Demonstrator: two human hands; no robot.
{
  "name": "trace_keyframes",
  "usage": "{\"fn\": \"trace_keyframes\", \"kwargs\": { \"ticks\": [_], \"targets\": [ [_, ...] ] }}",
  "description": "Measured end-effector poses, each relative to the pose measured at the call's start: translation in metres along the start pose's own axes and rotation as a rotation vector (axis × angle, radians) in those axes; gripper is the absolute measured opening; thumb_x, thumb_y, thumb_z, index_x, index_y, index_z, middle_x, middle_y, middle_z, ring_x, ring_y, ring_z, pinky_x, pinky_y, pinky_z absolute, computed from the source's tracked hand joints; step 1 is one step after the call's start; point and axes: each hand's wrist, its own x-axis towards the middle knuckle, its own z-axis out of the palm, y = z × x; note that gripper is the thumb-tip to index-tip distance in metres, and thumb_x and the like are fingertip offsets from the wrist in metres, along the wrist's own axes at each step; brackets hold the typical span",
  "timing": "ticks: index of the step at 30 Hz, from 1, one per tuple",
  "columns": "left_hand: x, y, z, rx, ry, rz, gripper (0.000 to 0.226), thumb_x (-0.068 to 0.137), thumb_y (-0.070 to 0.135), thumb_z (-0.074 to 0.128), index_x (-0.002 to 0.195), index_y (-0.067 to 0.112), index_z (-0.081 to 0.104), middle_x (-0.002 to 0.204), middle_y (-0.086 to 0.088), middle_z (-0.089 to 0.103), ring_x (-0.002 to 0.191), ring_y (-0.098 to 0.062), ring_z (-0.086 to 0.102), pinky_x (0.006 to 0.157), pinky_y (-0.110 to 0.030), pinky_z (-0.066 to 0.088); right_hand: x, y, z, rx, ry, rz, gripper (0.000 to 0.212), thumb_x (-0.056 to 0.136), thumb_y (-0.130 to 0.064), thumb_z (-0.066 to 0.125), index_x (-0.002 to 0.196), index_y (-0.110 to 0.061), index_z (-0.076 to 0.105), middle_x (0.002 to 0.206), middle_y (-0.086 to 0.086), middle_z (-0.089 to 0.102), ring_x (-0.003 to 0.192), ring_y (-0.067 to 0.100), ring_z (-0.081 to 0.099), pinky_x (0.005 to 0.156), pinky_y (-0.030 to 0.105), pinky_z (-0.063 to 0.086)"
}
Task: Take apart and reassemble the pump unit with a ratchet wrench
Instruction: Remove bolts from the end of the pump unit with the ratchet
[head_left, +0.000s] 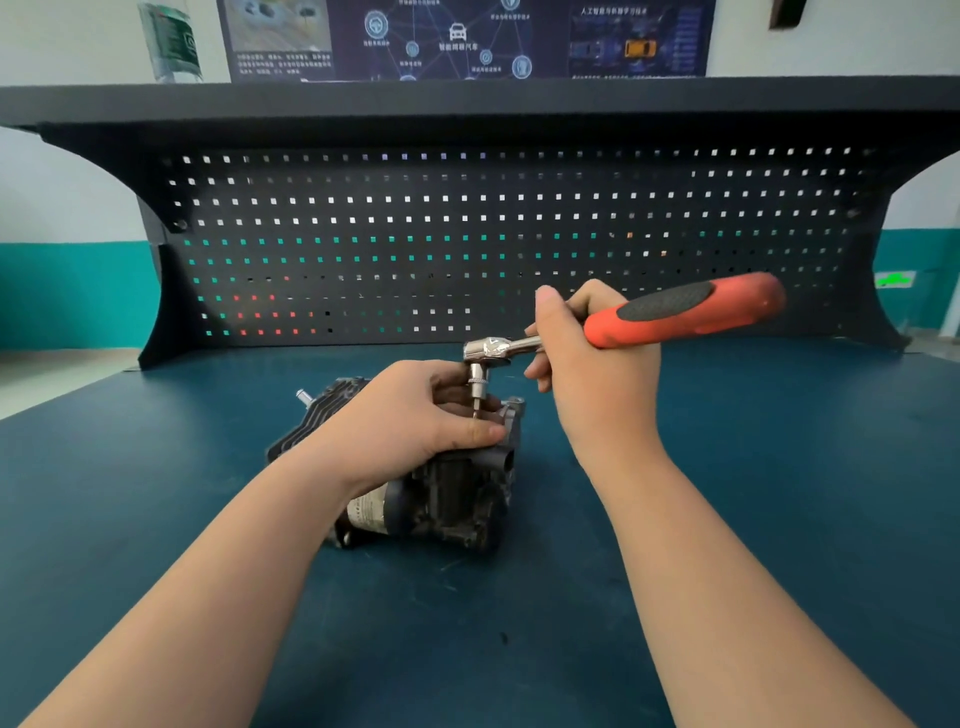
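A dark metal pump unit (452, 499) with cooling fins and a labelled cylinder lies on the blue bench top (727, 519). My left hand (415, 421) grips its top, fingers curled around the housing beside the wrench's bit. My right hand (592, 364) holds a ratchet wrench (680, 312) by its metal shank just below the red and black handle. The chrome ratchet head stands over the pump with a thin bit pointing straight down into the top of the housing. The handle points right and away, slightly blurred.
A black pegboard back panel (493, 244) rises behind the bench under a dark shelf (467, 98). A poster hangs on the wall above. The bench's left edge runs diagonally at the far left.
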Motion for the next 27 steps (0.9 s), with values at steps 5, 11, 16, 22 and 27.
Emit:
{"fn": "trace_keyframes", "kwargs": {
  "ticks": [5, 11, 16, 22, 27],
  "targets": [
    [-0.001, 0.001, 0.003, 0.138, 0.165, 0.036, 0.030, 0.072, 0.008, 0.078, 0.098, 0.019, 0.068, 0.091, 0.006, 0.074, 0.086, -0.009, 0.071, 0.085, -0.028, 0.055, 0.001, -0.003, 0.000, 0.021, 0.001, -0.026, 0.039, 0.091, -0.019, 0.060, 0.066, 0.002, 0.039, 0.064, 0.025, 0.057, 0.041, 0.008, 0.057, 0.041, 0.021, 0.041],
    [0.001, 0.011, 0.014, 0.489, 0.334, 0.034, 0.026, 0.067, 0.017, 0.080, 0.089, 0.016, 0.066, 0.079, 0.006, 0.072, 0.078, -0.005, 0.069, 0.078, -0.030, 0.054, 0.006, -0.002, -0.004, 0.133, 0.038, 0.055, 0.035, 0.090, -0.020, 0.060, 0.059, -0.013, 0.044, 0.055, 0.007, 0.059, 0.042, 0.011, 0.056, 0.042, 0.020, 0.041],
    [-0.002, 0.045, 0.009, 0.531, 0.453, 0.118, 0.039, 0.069, 0.015, 0.080, 0.105, 0.022, 0.068, 0.090, 0.015, 0.070, 0.082, 0.004, 0.066, 0.080, -0.020, 0.053, 0.012, -0.001, -0.006, 0.438, 0.144, 0.228, 0.033, 0.091, -0.019, 0.060, 0.063, -0.015, 0.042, 0.050, -0.005, 0.061, 0.042, 0.011, 0.054, 0.048, 0.025, 0.043],
    [0.018, 0.064, 0.027, 0.748, 0.316, 0.101, 0.040, 0.075, 0.023, 0.077, 0.113, 0.020, 0.066, 0.105, 0.007, 0.069, 0.094, -0.006, 0.064, 0.086, -0.024, 0.048, 0.024, 0.013, -0.023, 0.667, 0.371, 0.400, 0.028, 0.092, -0.020, 0.060, 0.069, -0.016, 0.045, 0.052, -0.008, 0.060, 0.041, 0.007, 0.053, 0.042, 0.018, 0.043],
    [0.028, 0.045, 0.037, 0.812, 0.297, -0.016, 0.019, 0.075, 0.028, 0.077, 0.092, 0.022, 0.073, 0.102, 0.004, 0.069, 0.090, -0.011, 0.064, 0.077, -0.021, 0.045, 0.024, 0.038, -0.029, 0.626, 0.483, 0.580, 0.025, 0.091, -0.021, 0.059, 0.072, -0.016, 0.044, 0.041, -0.008, 0.051, 0.037, 0.007, 0.048, 0.043, 0.020, 0.040]
  ]
}}
